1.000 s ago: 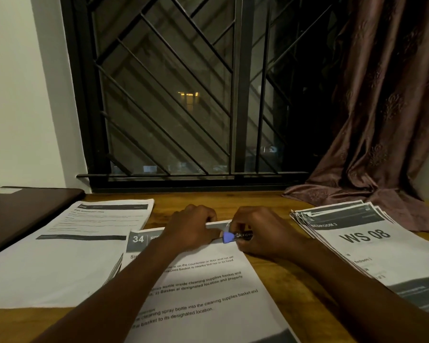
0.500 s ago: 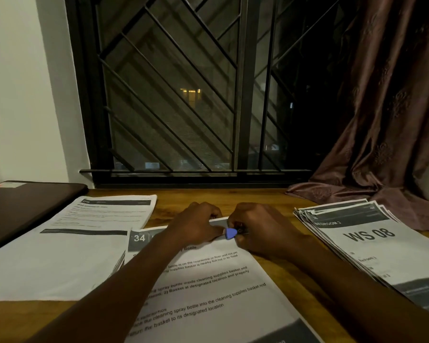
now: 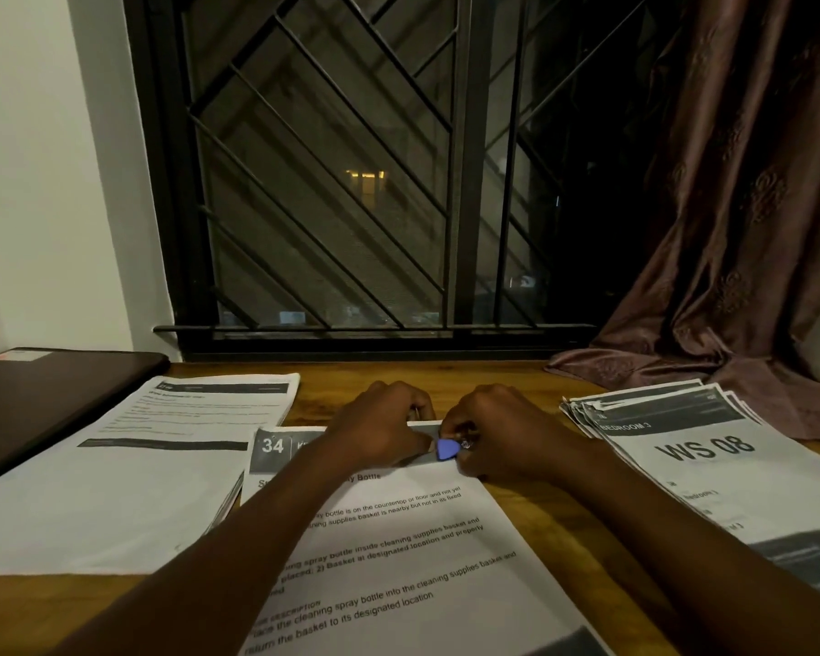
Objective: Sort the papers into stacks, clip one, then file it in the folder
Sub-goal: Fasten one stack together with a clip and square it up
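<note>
**A:** Where is the blue clip (image 3: 447, 449) sitting?

**B:** It is sitting on the far edge of the middle stack (image 3: 398, 561), the one headed 34, which is lying at 6 o'clock on the wooden table (image 3: 517, 378). The right hand (image 3: 507, 437) is reaching in from 4 o'clock and pinching the clip, with its fingers curled round it.

**A:** And what is the left hand (image 3: 379, 428) doing?

**B:** It is gripping that same edge at 9 o'clock of the clip, fingers curling over the paper. Whether it is touching the clip, I cannot tell.

**A:** What else is lying around?

**B:** The left stack (image 3: 129, 475) is lying at 8 o'clock, just beside the middle one. The right stack (image 3: 711, 466), headed WS 08 and fanning slightly, is lying at 4 o'clock, apart from it. A dark flat cover (image 3: 43, 404) is lying at 9 o'clock, touching the left stack. A brown curtain (image 3: 739, 229) is draping onto the table at 2 o'clock, and a barred window (image 3: 351, 182) is standing at 12.
</note>
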`<action>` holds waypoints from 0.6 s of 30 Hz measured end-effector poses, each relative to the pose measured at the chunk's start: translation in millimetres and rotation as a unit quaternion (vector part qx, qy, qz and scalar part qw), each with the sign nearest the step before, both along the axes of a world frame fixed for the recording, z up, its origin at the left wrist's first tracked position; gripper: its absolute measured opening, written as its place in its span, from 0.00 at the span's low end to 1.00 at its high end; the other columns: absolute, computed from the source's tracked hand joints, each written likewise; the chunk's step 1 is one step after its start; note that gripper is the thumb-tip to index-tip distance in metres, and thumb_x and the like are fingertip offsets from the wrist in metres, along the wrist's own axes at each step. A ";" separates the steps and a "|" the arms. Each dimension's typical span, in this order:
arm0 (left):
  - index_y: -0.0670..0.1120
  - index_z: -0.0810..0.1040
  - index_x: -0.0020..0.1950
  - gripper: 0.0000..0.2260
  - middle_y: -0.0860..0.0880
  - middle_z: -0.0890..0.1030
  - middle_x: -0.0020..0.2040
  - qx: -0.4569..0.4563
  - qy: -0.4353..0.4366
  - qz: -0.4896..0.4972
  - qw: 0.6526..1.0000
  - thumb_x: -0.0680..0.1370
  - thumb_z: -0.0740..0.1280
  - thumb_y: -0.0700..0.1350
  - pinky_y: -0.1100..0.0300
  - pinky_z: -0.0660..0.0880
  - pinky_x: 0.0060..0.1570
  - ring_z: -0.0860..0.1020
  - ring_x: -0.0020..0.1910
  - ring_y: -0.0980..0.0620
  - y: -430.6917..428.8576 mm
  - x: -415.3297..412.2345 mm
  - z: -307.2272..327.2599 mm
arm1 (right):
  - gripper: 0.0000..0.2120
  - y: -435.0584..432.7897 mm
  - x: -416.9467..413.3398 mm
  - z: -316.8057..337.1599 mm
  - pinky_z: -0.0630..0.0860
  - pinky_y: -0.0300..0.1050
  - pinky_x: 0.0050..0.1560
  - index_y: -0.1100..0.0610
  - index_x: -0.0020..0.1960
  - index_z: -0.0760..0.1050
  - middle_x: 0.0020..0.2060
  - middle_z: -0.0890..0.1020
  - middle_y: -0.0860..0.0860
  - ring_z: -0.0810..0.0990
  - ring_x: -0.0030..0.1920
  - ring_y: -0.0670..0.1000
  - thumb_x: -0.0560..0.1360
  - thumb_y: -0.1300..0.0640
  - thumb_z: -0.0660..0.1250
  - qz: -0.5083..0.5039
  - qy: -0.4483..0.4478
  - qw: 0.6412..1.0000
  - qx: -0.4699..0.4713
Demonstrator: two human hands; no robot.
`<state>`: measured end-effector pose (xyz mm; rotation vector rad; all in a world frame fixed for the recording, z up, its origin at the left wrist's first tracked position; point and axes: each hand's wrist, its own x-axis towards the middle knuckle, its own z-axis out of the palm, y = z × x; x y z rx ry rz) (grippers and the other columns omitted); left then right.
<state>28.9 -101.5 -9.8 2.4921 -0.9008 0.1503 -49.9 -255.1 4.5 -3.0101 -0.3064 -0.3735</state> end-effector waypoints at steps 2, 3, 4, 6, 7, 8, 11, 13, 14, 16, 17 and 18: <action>0.60 0.74 0.37 0.10 0.51 0.81 0.52 -0.003 0.005 0.001 1.000 0.71 0.73 0.49 0.50 0.78 0.51 0.78 0.52 0.50 0.5 -1.0 0.3 | 0.19 -1.1 -0.7 -2.9 0.72 0.40 0.47 0.52 0.59 0.80 0.52 0.82 0.48 0.72 0.49 0.46 0.68 0.58 0.74 0.006 0.004 0.999 0.040; 0.60 0.74 0.36 0.10 0.51 0.81 0.51 -0.005 0.004 0.002 1.000 0.71 0.73 0.50 0.51 0.77 0.50 0.78 0.51 0.50 1.0 -0.7 -0.3 | 0.19 -2.4 -1.1 -3.9 0.72 0.39 0.47 0.52 0.59 0.80 0.51 0.82 0.48 0.72 0.49 0.46 0.68 0.59 0.74 0.010 0.000 0.999 0.053; 0.60 0.73 0.36 0.10 0.51 0.81 0.51 -0.008 0.003 0.001 1.000 0.72 0.74 0.50 0.53 0.76 0.49 0.78 0.51 0.51 1.6 -0.6 -0.8 | 0.18 -3.7 -1.5 -4.5 0.72 0.38 0.47 0.51 0.58 0.81 0.51 0.82 0.48 0.73 0.49 0.46 0.68 0.59 0.74 0.013 -0.007 0.998 0.062; 0.59 0.74 0.37 0.10 0.52 0.81 0.50 -0.020 0.008 -0.008 1.000 0.72 0.74 0.49 0.54 0.75 0.47 0.77 0.50 0.51 2.7 -1.3 -1.2 | 0.16 -6.1 -1.7 -6.5 0.71 0.35 0.46 0.51 0.55 0.82 0.50 0.82 0.47 0.73 0.49 0.46 0.68 0.59 0.75 0.014 -0.022 0.996 0.082; 0.58 0.76 0.38 0.09 0.52 0.81 0.49 -0.026 0.013 -0.014 0.999 0.72 0.74 0.49 0.55 0.76 0.47 0.77 0.49 0.52 3.2 -1.0 -1.1 | 0.16 -7.1 -1.5 -7.6 0.70 0.33 0.45 0.51 0.54 0.82 0.50 0.81 0.46 0.73 0.49 0.45 0.67 0.60 0.75 0.011 -0.024 0.995 0.098; 0.57 0.77 0.39 0.07 0.53 0.81 0.48 -0.028 0.018 -0.019 0.999 0.72 0.74 0.49 0.55 0.76 0.47 0.77 0.49 0.53 3.5 -1.2 -1.0 | 0.15 -7.7 -1.8 -8.8 0.71 0.32 0.44 0.51 0.53 0.82 0.49 0.79 0.46 0.74 0.49 0.45 0.67 0.60 0.75 0.006 -0.022 0.993 0.119; 0.55 0.79 0.42 0.06 0.56 0.80 0.44 -0.033 0.029 -0.031 0.999 0.72 0.75 0.48 0.58 0.74 0.45 0.77 0.47 0.55 4.0 -2.6 -1.7 | 0.15 -9.4 -0.9 -11.8 0.76 0.38 0.50 0.51 0.51 0.82 0.49 0.74 0.46 0.74 0.51 0.47 0.66 0.61 0.76 -0.010 -0.004 0.985 0.175; 0.53 0.81 0.44 0.04 0.58 0.80 0.41 -0.046 0.051 -0.044 0.997 0.72 0.75 0.46 0.61 0.73 0.42 0.77 0.43 0.58 5.5 -2.2 -1.5 | 0.14 -10.0 0.2 -11.2 0.77 0.43 0.54 0.50 0.50 0.82 0.51 0.74 0.46 0.74 0.53 0.48 0.66 0.61 0.76 -0.025 0.018 0.979 0.204; 0.51 0.82 0.45 0.04 0.57 0.81 0.41 -0.054 0.069 -0.049 0.995 0.72 0.75 0.46 0.62 0.73 0.41 0.78 0.43 0.58 6.9 -2.3 -0.4 | 0.13 -9.6 0.5 -10.5 0.77 0.44 0.56 0.48 0.48 0.81 0.52 0.74 0.46 0.74 0.54 0.48 0.67 0.62 0.76 -0.031 0.030 0.974 0.221; 0.48 0.83 0.47 0.05 0.53 0.84 0.43 -0.066 0.101 -0.047 0.992 0.72 0.75 0.45 0.62 0.74 0.42 0.79 0.43 0.57 9.4 -2.2 3.0 | 0.14 -9.2 0.8 -9.2 0.76 0.43 0.57 0.45 0.43 0.79 0.52 0.75 0.45 0.75 0.55 0.48 0.67 0.62 0.75 -0.037 0.040 0.968 0.246; 0.47 0.83 0.48 0.06 0.52 0.84 0.44 -0.070 0.109 -0.045 0.991 0.72 0.75 0.44 0.63 0.74 0.42 0.80 0.43 0.56 10.3 -2.1 4.6 | 0.14 -9.2 0.5 -8.9 0.75 0.41 0.56 0.44 0.42 0.78 0.52 0.75 0.44 0.75 0.54 0.47 0.67 0.62 0.75 -0.036 0.039 0.969 0.239; 0.47 0.83 0.47 0.06 0.51 0.85 0.44 -0.069 0.113 -0.043 0.990 0.72 0.75 0.44 0.63 0.74 0.41 0.80 0.42 0.56 10.8 -2.6 5.8 | 0.13 -8.7 -0.3 -8.6 0.74 0.36 0.53 0.45 0.43 0.78 0.51 0.75 0.43 0.74 0.53 0.46 0.67 0.62 0.75 -0.031 0.030 0.976 0.212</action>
